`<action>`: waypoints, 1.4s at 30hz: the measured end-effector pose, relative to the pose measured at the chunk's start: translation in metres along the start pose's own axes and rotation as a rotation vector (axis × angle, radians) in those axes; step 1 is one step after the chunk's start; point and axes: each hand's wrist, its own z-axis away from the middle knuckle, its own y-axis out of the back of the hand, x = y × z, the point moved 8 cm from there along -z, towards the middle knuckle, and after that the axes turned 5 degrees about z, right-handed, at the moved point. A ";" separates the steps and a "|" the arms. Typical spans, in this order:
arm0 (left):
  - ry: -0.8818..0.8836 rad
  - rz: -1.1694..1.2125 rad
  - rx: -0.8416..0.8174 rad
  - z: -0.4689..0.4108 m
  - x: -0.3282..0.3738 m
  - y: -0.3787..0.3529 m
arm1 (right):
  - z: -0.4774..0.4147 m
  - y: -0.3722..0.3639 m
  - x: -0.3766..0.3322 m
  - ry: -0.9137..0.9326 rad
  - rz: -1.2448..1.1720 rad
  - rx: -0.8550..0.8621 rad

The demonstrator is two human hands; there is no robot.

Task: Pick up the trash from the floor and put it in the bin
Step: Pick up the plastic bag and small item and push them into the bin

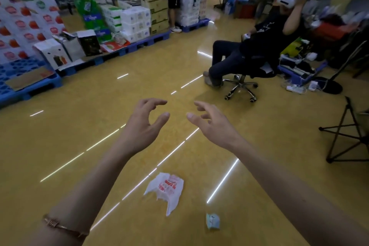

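Left hand (142,126) and right hand (212,124) raised, fingers loosely spread, holding nothing; plastic bag (166,187), crumpled wrapper (212,221) on floor (79,126).

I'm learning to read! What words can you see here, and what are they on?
Red print on the white plastic bag: too blurred to read.
Labels on the stacked white boxes: too small, blurred.
Blue label on the green cartons: unreadable.
Nothing readable for sure.

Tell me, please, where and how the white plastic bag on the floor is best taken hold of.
Probably pinch the white plastic bag at its puffed, crumpled middle, coming down from above: it lies flat on the floor, so its edges and tapering tail offer little to get under.
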 end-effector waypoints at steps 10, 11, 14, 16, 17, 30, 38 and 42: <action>-0.107 0.076 -0.209 -0.091 -0.030 -0.032 | -0.047 0.014 0.028 -0.192 -0.005 0.159; -0.125 0.077 -0.241 -0.101 -0.032 -0.036 | -0.052 0.014 0.031 -0.219 -0.010 0.183; -0.174 0.084 -0.323 -0.130 -0.038 -0.041 | -0.063 0.013 0.039 -0.307 -0.021 0.247; -0.200 0.095 -0.368 -0.149 -0.042 -0.043 | -0.069 0.011 0.042 -0.350 -0.026 0.294; -0.208 0.102 -0.392 -0.158 -0.043 -0.044 | -0.071 0.012 0.043 -0.371 -0.030 0.321; -0.309 0.103 -0.697 -0.169 -0.061 -0.118 | -0.035 0.003 0.085 -0.616 -0.063 0.528; -0.119 -0.063 -0.749 -0.141 -0.170 -0.198 | -0.016 -0.034 0.185 -0.762 -0.042 0.392; 0.056 -0.182 -0.810 -0.111 -0.262 -0.242 | -0.007 -0.080 0.258 -0.835 -0.073 0.306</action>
